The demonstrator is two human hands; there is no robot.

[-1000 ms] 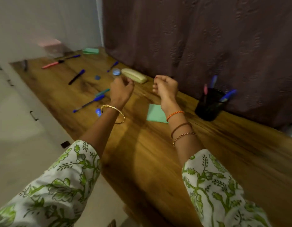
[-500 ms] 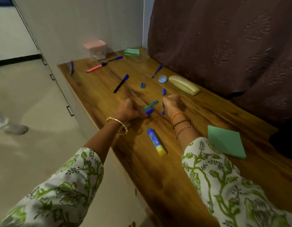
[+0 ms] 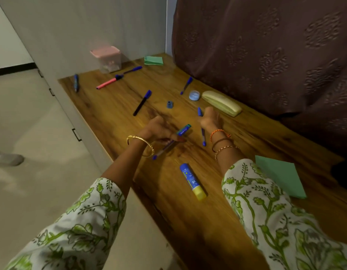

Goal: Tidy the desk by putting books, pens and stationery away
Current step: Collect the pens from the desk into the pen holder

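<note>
Presently: left hand (image 3: 159, 129) grasping pen (image 3: 165, 148), right hand (image 3: 208, 118) grasping pen (image 3: 201, 127), gathering strays off worktop (image 3: 188, 221).

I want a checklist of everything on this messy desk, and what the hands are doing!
Surface: wooden desk, pens and stationery scattered along it.
Job's things: glue stick lying near the front; black marker; pink highlighter; green paper pad at right; green pad in the far corner; sharpener.
Clutter: pale green case by the curtain; small round tub; pink-lidded box.
Hands: left hand touching a blue pen; right hand closing on another blue pen.
Cables: nothing seen.
Surroundings: brown curtain behind, white wall, pale floor.
</note>
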